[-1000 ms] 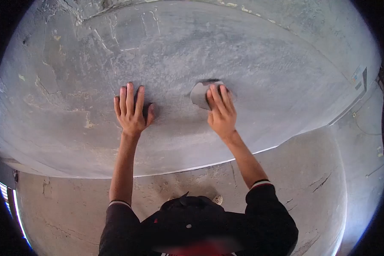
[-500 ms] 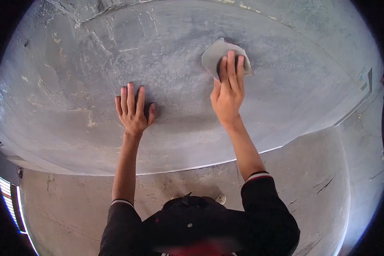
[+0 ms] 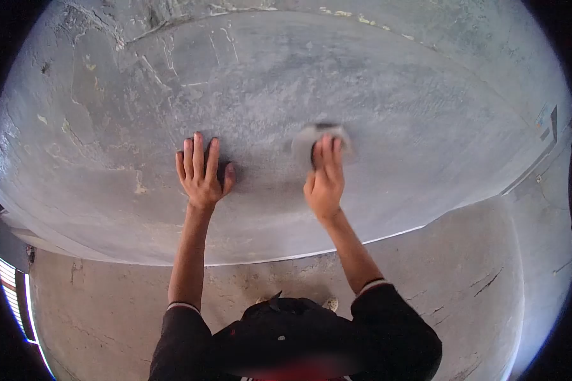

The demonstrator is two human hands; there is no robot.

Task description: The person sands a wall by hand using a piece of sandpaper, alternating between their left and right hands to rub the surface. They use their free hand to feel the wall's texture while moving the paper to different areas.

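My left hand (image 3: 203,183) lies flat on the grey wall (image 3: 267,95) with its fingers spread, holding nothing. To its right, my right hand (image 3: 326,187) presses a piece of pale grey sandpaper (image 3: 303,142) against the same wall. The sheet is smeared by motion, and its lower part is hidden behind my fingers. Around both hands the wall surface looks scuffed and streaked, with darker patches.
Cracks and peeling paint (image 3: 114,38) mark the wall's upper left. Below the wall is a worn concrete floor (image 3: 108,305). Another wall (image 3: 546,203) meets this one at the right. A barred opening (image 3: 9,289) shows at the far left.
My right hand has moved down and slightly left along the wall with the sandpaper. The left hand stays in place on the wall; the view has shifted slightly.
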